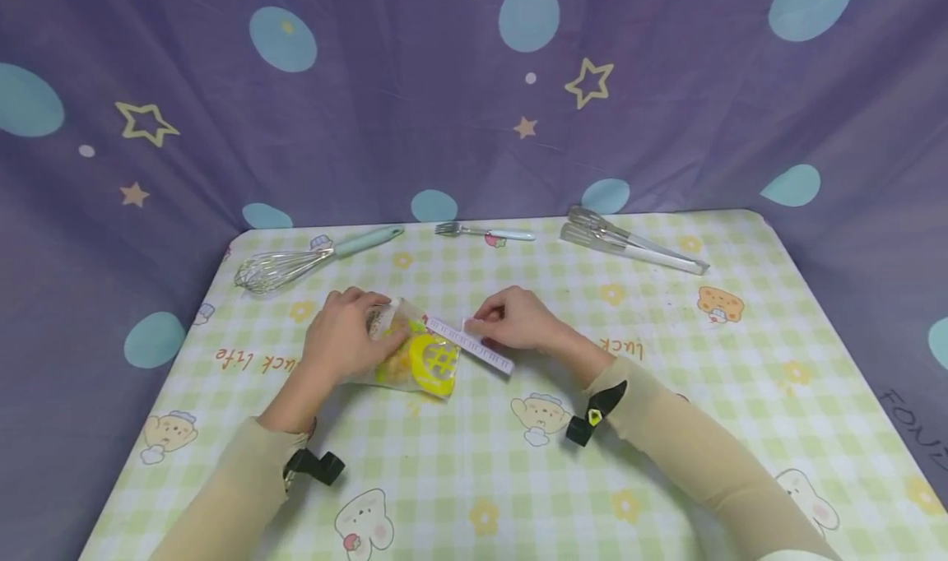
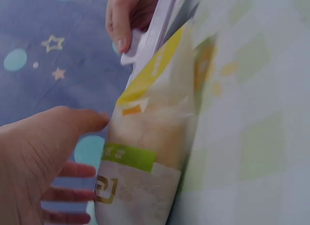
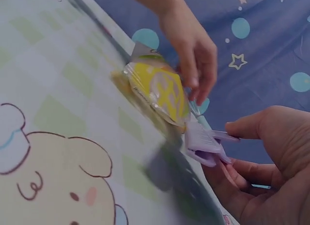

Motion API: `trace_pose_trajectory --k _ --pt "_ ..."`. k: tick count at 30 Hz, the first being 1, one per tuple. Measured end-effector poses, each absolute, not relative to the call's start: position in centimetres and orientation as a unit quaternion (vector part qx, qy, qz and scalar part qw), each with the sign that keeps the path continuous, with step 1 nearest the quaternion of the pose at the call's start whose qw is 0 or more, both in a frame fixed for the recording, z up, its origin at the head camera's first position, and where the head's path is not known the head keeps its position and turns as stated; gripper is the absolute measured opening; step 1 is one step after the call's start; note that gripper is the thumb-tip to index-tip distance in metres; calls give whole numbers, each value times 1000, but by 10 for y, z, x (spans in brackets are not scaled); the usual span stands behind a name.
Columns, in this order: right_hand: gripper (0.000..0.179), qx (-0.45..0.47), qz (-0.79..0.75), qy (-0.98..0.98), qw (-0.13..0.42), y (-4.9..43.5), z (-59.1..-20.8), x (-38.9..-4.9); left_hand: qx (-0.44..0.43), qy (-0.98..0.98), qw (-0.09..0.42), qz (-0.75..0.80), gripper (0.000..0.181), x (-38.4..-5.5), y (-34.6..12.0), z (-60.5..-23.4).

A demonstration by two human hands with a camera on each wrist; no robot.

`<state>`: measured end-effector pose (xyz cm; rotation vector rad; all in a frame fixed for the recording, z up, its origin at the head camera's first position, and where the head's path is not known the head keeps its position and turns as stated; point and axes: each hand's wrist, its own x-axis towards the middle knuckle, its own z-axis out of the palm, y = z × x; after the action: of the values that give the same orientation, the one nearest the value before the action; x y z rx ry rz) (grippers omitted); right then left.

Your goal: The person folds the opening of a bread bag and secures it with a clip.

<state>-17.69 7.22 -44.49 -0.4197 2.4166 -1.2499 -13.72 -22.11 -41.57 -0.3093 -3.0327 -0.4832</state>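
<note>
A clear snack bag [image 1: 433, 363] with yellow and green print and pale contents lies at the table's middle, its face tilted toward me. My left hand [image 1: 344, 335] holds its left part, with the thumb [image 1: 396, 340] over the front and the other fingers toward the back. A long pale purple bag clip [image 1: 474, 347] runs slantwise along the bag's right end. My right hand [image 1: 511, 322] pinches a tab of this clip between thumb and fingers. In the right wrist view, the clip's near end [image 3: 203, 142] shows parted arms, with the bag's printed end right behind it.
Along the back edge lie a whisk [image 1: 296, 265] with a green handle, a small fork [image 1: 485, 232] and metal tongs [image 1: 633, 244]. A checked tablecloth [image 1: 444, 470] with cartoon prints covers the table. A purple curtain [image 1: 415, 117] hangs close behind.
</note>
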Motion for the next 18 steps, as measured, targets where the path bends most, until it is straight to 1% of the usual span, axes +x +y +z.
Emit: trace_pose_trajectory --k 4,8,12,18 --pt "23 -142 -457 856 194 73 -442 -177 -102 -982 10 -159 78 -119 -222 -411" --pt "23 -140 -456 859 185 73 -440 -176 -111 -980 -3 -164 86 -108 -222 -409" --pt "24 -147 -453 860 186 72 -440 -176 -110 -982 -16 -151 89 -105 -223 -409" --pt "26 -161 -448 857 198 72 -442 -177 -116 -982 -17 -147 87 -107 -226 -412"
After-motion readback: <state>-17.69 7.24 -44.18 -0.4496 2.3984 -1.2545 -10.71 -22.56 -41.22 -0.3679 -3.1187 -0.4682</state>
